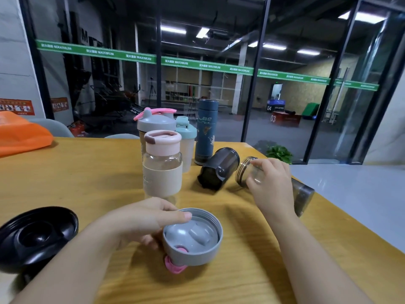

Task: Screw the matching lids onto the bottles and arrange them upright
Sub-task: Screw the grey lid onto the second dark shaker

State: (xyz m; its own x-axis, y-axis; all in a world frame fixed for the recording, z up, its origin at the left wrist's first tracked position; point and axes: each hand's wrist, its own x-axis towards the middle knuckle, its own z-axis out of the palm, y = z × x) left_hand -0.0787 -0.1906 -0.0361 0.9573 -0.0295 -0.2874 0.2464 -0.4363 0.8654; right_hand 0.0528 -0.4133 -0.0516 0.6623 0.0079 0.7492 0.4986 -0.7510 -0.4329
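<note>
My left hand (140, 222) grips a grey lid (192, 236) with a pink tab, held upside down just above the wooden table (65, 178). My right hand (271, 185) grips a clear smoky bottle (303, 195) that lies on its side, threaded mouth towards the left. Beside it a dark open bottle (219, 168) also lies on its side. Upright behind stand a pink-lidded glass bottle (162, 163), a grey-lidded shaker (156, 123), a teal-lidded shaker (186, 137) and a blue flask (206, 130).
A black lid (37, 236) lies upside down at the table's near left edge. An orange bag (22, 136) sits at the far left. The table's right edge runs close past the lying bottle. A glass wall stands behind the table.
</note>
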